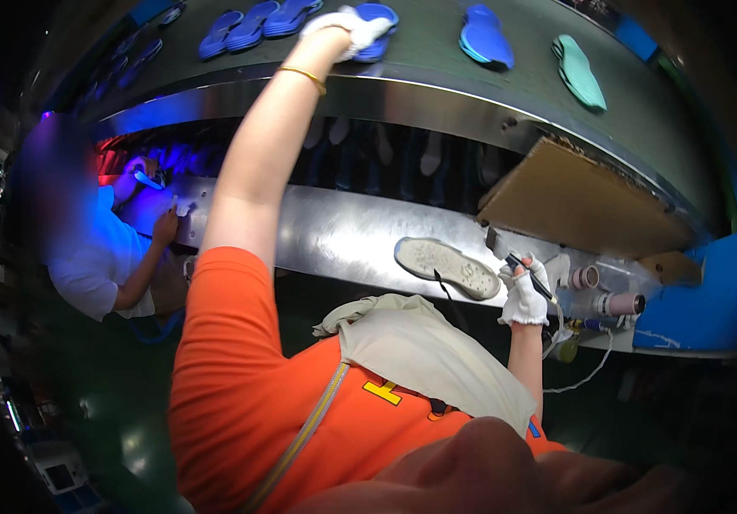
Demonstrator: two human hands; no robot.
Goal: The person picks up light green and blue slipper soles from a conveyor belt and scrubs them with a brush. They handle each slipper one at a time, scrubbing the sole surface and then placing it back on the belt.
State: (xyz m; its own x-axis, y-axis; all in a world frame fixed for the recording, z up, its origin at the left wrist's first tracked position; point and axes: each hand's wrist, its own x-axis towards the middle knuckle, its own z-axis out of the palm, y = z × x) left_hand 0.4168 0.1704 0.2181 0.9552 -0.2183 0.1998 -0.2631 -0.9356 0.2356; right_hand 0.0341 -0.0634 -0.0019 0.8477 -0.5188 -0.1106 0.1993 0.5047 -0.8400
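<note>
Past belt edge (pixel 437 98); left grip (pixel 347 32) on blue sole (pixel 375 50) (closure unclear); right grip (pixel 523 295) pinching tool (pixel 515 259) by bench edge (pixel 334 267)

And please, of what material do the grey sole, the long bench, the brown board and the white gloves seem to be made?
Grey sole: perhaps rubber or foam; matte, patterned surface. Bench: likely bare steel; silvery, with blurred bright reflections. Board: probably cardboard; brown, dull, with a ragged edge. Gloves: seemingly knitted fabric; white, matte, softly wrinkled.

A yellow printed letter (pixel 383 393) stands on the orange shirt's (pixel 223 403) front.
</note>
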